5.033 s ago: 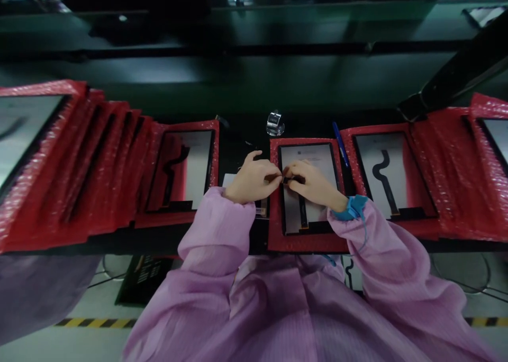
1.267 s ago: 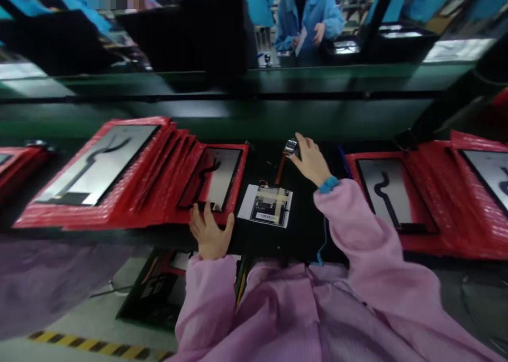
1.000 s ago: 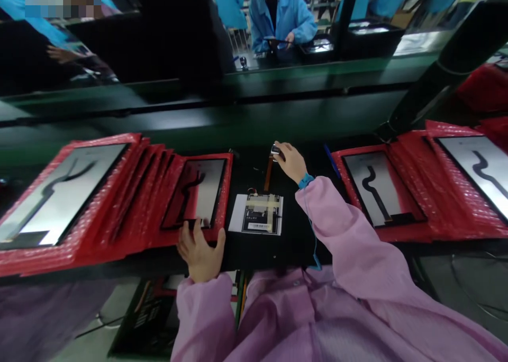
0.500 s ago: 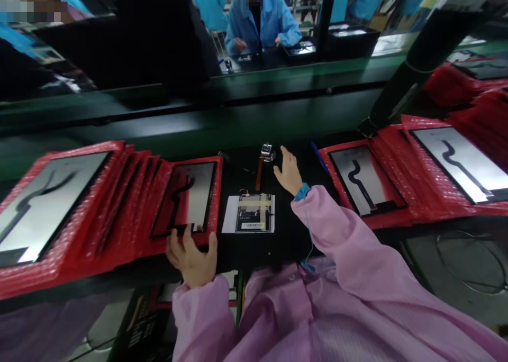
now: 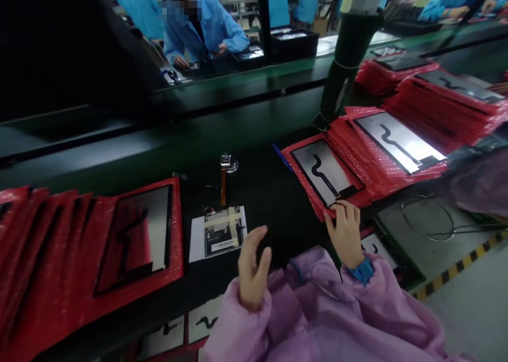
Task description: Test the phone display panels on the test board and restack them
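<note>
My right hand (image 5: 344, 232) is at the lower edge of a flat screen panel (image 5: 327, 171) lying on red bubble wrap; its bent fingertips touch the panel's edge near the black flex cable end. My left hand (image 5: 254, 267) hovers near the table's front edge with thumb and fingers apart, holding nothing. Just left of it a device board with a label and yellowish tape (image 5: 224, 232) lies on a white sheet (image 5: 196, 240). Behind the board is a small metal part (image 5: 225, 161) with a brown strip (image 5: 223, 187).
Red-wrapped panels (image 5: 137, 235) fan out at the left. More red stacks (image 5: 440, 108) rise at the right, beside a dark post (image 5: 337, 87). A blue pen-like object (image 5: 282, 157) lies near the right panel. Across the bench a person in blue (image 5: 204, 31) works.
The view has turned to the right. My left hand has left the left-hand panel and moved beside the board. My right hand has come from near the metal part to the right-hand panel's edge.
</note>
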A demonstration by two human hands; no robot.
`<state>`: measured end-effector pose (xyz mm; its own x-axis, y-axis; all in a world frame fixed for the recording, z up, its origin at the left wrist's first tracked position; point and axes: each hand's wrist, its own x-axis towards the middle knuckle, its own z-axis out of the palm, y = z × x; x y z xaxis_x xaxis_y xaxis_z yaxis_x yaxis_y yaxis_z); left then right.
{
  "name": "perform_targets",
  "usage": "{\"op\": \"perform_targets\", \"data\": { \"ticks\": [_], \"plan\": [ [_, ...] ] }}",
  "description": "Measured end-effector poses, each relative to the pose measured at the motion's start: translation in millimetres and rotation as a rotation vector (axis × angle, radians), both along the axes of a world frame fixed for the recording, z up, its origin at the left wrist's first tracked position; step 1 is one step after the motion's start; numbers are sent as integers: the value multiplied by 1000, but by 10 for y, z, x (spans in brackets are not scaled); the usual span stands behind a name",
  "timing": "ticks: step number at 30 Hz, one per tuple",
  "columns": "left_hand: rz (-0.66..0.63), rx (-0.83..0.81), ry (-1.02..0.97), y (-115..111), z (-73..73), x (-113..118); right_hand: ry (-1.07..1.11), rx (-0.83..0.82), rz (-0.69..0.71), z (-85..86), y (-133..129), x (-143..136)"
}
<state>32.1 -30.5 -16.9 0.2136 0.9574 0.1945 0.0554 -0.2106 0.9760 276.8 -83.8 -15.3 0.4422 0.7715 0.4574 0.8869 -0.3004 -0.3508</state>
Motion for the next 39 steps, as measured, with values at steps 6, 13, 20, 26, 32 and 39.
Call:
{"op": "perform_targets", "data": {
  "ticks": [6, 13, 20, 26, 32, 39],
  "plan": [
    [-362, -565, -297, 178, 148, 1090, 97, 113, 23, 4, -74, 122],
    [-290, -647, -384, 332, 245, 1704, -16, 102, 308, 127, -250, -35],
    [-169, -814, -436, 250, 423, 1060, 234, 320, -99, 327, -410, -65],
    [-46, -866, -283, 249, 477, 125, 1457, 99, 197, 299, -157, -128],
    [21, -678, -11, 232, 229, -133, 1570, -59, 215, 134, 59, -199],
    [169, 317, 705, -53, -47, -304, 1134, -162, 283, 140, 162, -141]
  ]
}}
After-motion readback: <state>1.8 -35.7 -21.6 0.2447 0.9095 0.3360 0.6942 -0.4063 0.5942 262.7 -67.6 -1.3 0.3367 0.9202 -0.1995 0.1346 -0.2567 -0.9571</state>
